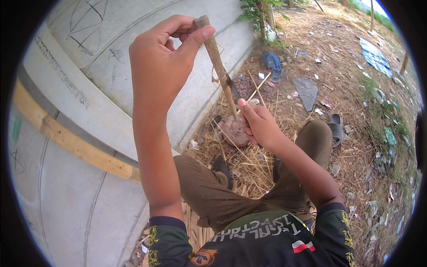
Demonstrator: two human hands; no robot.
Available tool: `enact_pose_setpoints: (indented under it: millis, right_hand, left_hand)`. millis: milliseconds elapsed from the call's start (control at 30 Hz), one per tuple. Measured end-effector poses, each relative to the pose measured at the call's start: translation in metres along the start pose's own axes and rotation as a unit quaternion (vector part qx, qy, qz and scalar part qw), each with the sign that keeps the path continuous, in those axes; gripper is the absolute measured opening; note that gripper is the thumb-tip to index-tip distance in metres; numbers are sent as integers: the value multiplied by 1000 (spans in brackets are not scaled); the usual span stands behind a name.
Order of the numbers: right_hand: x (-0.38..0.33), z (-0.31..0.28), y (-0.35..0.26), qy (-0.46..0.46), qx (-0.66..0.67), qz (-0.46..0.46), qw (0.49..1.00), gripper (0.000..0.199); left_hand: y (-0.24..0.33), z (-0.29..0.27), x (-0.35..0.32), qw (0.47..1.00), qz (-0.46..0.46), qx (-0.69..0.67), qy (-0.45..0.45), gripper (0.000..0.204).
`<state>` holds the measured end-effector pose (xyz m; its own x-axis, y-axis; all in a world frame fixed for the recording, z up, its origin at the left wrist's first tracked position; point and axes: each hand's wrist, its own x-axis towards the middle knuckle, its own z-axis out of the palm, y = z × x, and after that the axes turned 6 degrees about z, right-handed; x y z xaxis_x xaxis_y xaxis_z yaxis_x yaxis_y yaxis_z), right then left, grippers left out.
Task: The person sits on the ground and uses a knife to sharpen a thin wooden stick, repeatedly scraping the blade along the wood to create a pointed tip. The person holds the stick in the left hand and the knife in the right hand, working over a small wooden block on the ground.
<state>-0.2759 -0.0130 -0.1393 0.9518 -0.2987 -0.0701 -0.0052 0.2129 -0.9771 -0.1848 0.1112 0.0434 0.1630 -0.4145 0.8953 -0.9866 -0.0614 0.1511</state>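
My left hand (167, 58) is raised and pinches the upper end of a straight brown wooden stick (215, 60) between thumb and fingers. The stick slants down to the right, and its lower end appears to rest on a rounded reddish-brown stone (234, 133) on the ground. Lower down, my right hand (259, 123) is closed round a knife, its handle hidden in my fingers. The dark knife blade (233, 88) lies against the stick's side, about midway down. A thin curl of shaving (215, 76) hangs from the stick above the blade.
Grey concrete panels (106, 40) stand at the left, crossed by a yellow bamboo pole (71, 142). Straw and thin sticks (253, 171) cover the ground between my feet. A grey sandal (336, 129), a blue plastic bag (272, 66) and a dark flat sheet (306, 92) lie to the right.
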Motion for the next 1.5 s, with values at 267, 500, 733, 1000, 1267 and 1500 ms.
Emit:
enact_pose_setpoints:
  millis: [267,500,733,1000,1267,1500]
  right_hand:
    - [-15,1,-30,69,-56,-131,987,55]
    - [9,-15,3,-2,-63,-22,998,52]
    - [-26,-15,-51,-89,112,70,987,51]
    - [51,-22,48,24,-50,-57,997,49]
    - [13,-1,-3,-11,15,-38,999,54]
    - [112,-27,127,120,-206,33,971,64]
  left_hand:
    - [1,3,-1,1000,7,-11,7,21]
    - [5,6,-7,996,-57,-58,-26,24]
    - [4,6,-5,998,-23,-62,-12,24]
    - [-13,14,-2,991,-49,-121,-2,20]
    - [-16,8,-5,991,-55,-122,12,22]
    - [-11,5,-4,995,-41,-90,-27,20]
